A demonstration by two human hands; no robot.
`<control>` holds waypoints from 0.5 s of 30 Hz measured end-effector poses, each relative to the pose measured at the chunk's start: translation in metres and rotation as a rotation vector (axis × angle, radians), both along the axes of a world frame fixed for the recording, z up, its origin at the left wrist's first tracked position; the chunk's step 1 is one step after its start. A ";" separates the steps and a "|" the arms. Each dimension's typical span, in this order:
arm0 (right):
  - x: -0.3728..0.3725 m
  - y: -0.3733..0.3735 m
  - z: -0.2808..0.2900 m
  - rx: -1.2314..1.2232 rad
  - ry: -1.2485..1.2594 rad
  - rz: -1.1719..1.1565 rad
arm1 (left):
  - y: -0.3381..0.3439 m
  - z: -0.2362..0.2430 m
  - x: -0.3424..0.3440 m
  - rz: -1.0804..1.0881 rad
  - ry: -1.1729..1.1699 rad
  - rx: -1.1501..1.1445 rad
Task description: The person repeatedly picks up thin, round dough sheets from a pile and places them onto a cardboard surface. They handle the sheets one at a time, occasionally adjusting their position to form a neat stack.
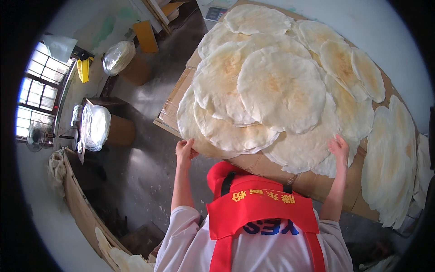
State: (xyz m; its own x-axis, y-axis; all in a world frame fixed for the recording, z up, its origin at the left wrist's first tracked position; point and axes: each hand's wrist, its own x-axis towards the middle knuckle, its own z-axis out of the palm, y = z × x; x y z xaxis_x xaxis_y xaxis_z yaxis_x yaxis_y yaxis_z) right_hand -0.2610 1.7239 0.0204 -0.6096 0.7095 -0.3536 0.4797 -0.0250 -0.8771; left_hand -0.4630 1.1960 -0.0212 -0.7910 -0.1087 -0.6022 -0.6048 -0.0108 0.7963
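Overlapping pale, lightly browned round flatbreads (281,86) cover a large cardboard-topped surface (253,165). My left hand (186,148) is at the near-left edge of the pile, fingers curled on the rim of a low flatbread (190,122); their tips are partly hidden. Further right, my right hand (337,146) rests at another flatbread's edge (308,152), fingers slightly bent and apart. A red apron (260,211) over a white shirt shows below, between my arms.
More sheets (389,163) lie stacked at far right. Across the grey floor (149,154) stand plastic-covered drums (122,129) (136,72). A fan (38,133) is by the window. A wooden board edge (79,190) with flatbreads (122,256) runs along the lower left.
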 end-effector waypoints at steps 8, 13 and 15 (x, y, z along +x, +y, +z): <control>0.002 -0.009 -0.023 -0.094 -0.024 0.002 | 0.036 0.001 -0.015 0.069 0.132 -0.030; 0.008 -0.001 -0.048 -0.151 0.074 -0.023 | 0.019 0.123 -0.006 0.220 0.614 0.291; 0.011 0.001 -0.050 -0.207 0.102 -0.054 | -0.008 0.176 -0.006 0.228 0.533 0.314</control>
